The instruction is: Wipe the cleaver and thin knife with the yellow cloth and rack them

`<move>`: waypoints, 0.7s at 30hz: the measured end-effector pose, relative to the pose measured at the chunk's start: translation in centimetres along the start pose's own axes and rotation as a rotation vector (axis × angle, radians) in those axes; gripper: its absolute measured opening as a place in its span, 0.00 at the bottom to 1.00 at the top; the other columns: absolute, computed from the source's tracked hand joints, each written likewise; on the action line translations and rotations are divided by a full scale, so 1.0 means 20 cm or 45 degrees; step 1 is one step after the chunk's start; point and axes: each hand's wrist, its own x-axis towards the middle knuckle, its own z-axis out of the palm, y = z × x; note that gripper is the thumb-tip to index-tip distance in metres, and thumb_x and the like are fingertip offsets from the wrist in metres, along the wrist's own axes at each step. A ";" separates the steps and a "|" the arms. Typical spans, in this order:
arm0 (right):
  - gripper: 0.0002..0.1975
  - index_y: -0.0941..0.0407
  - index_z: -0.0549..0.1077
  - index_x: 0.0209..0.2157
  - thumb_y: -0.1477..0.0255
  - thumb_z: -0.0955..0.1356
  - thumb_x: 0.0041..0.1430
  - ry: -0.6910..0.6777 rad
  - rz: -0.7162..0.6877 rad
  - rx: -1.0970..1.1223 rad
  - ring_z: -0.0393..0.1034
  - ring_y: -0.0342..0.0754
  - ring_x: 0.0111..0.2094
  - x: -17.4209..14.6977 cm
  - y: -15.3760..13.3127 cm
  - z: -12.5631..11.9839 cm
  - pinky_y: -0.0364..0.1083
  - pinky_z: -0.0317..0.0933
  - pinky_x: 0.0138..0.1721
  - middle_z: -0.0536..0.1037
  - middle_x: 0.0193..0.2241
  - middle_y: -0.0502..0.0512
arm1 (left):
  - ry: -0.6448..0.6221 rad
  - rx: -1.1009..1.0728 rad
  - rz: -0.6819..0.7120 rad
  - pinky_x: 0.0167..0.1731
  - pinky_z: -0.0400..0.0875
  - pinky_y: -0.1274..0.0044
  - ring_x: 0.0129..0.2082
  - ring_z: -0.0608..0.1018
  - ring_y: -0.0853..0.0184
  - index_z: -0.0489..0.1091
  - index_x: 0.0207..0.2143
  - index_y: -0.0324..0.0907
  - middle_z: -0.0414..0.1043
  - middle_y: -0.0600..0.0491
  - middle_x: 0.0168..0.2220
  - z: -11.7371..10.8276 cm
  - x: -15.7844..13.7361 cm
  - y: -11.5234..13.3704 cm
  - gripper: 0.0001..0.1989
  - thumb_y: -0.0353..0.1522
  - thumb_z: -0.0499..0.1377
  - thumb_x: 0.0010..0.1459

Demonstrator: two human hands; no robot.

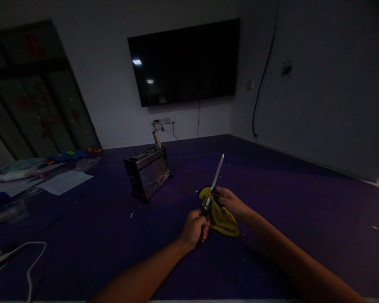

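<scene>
My left hand [193, 228] is closed around the dark handle of a knife [217, 171], whose bright blade points up and away from me. My right hand [230, 200] grips a yellow cloth [223, 222] with a dark edge, pinching it against the lower part of the blade. The rest of the cloth hangs down beside my left hand. Ahead and to the left stands a dark, boxy knife block [151, 170] with shiny sides. One pale patterned handle [156, 139] sticks up from its far end.
All this is on a wide purple surface [287, 202] with small white scraps. Paper sheets [66, 182], plastic bags and cloths lie at the left. A white cable [31, 263] curls at the lower left. Behind, a television [186, 63] hangs on the wall above sockets [167, 121].
</scene>
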 end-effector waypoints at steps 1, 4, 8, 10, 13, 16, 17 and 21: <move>0.07 0.57 0.71 0.28 0.70 0.68 0.42 0.004 0.000 0.024 0.68 0.43 0.22 0.00 -0.01 -0.01 0.41 0.62 0.25 0.74 0.22 0.50 | -0.009 0.003 -0.001 0.07 0.47 0.84 0.06 0.55 0.77 0.60 0.21 0.40 0.55 0.62 0.09 0.00 0.00 0.00 0.05 0.31 0.50 0.38; 0.08 0.57 0.72 0.28 0.71 0.68 0.41 0.041 -0.007 0.079 0.69 0.44 0.23 0.00 -0.04 -0.02 0.42 0.63 0.25 0.76 0.24 0.51 | -0.038 0.008 -0.008 0.07 0.47 0.84 0.06 0.55 0.77 0.60 0.21 0.40 0.55 0.62 0.09 0.00 0.00 -0.01 0.04 0.31 0.50 0.38; 0.09 0.58 0.73 0.29 0.71 0.68 0.42 0.133 -0.031 0.109 0.71 0.45 0.25 -0.01 -0.08 -0.05 0.42 0.64 0.27 0.77 0.26 0.53 | -0.068 0.039 -0.021 0.07 0.46 0.83 0.06 0.56 0.77 0.60 0.21 0.39 0.55 0.62 0.09 0.01 0.00 -0.01 0.03 0.29 0.49 0.39; 0.08 0.58 0.73 0.28 0.71 0.69 0.41 0.171 -0.031 0.111 0.71 0.45 0.26 -0.01 -0.09 -0.07 0.42 0.64 0.27 0.77 0.26 0.53 | -0.079 0.054 -0.027 0.07 0.46 0.83 0.06 0.56 0.77 0.60 0.21 0.39 0.54 0.61 0.09 0.01 0.00 -0.01 0.03 0.29 0.49 0.39; 0.08 0.57 0.72 0.27 0.71 0.69 0.40 0.235 -0.050 0.152 0.71 0.45 0.25 0.00 -0.10 -0.11 0.42 0.64 0.27 0.77 0.24 0.52 | -0.096 0.069 -0.040 0.08 0.47 0.84 0.06 0.56 0.77 0.60 0.20 0.39 0.55 0.61 0.09 0.01 -0.01 -0.01 0.03 0.29 0.49 0.39; 0.08 0.57 0.72 0.26 0.70 0.69 0.39 0.316 -0.085 0.197 0.71 0.45 0.24 0.00 -0.11 -0.14 0.42 0.64 0.28 0.76 0.22 0.51 | -0.107 0.085 -0.048 0.08 0.47 0.84 0.07 0.56 0.77 0.60 0.20 0.39 0.55 0.61 0.10 0.02 -0.01 -0.01 0.03 0.29 0.49 0.38; 0.08 0.57 0.72 0.26 0.70 0.69 0.39 0.337 -0.092 0.204 0.71 0.45 0.23 0.00 -0.12 -0.15 0.42 0.65 0.27 0.76 0.22 0.51 | -0.110 0.090 -0.047 0.08 0.47 0.84 0.07 0.56 0.77 0.60 0.20 0.39 0.55 0.61 0.10 0.02 -0.01 -0.01 0.03 0.29 0.49 0.38; 0.08 0.57 0.71 0.23 0.69 0.69 0.37 0.419 -0.098 0.245 0.71 0.46 0.21 -0.01 -0.14 -0.17 0.42 0.64 0.24 0.75 0.20 0.51 | -0.124 0.122 -0.043 0.07 0.47 0.83 0.06 0.56 0.76 0.59 0.19 0.40 0.54 0.61 0.09 0.02 -0.01 -0.02 0.03 0.29 0.48 0.37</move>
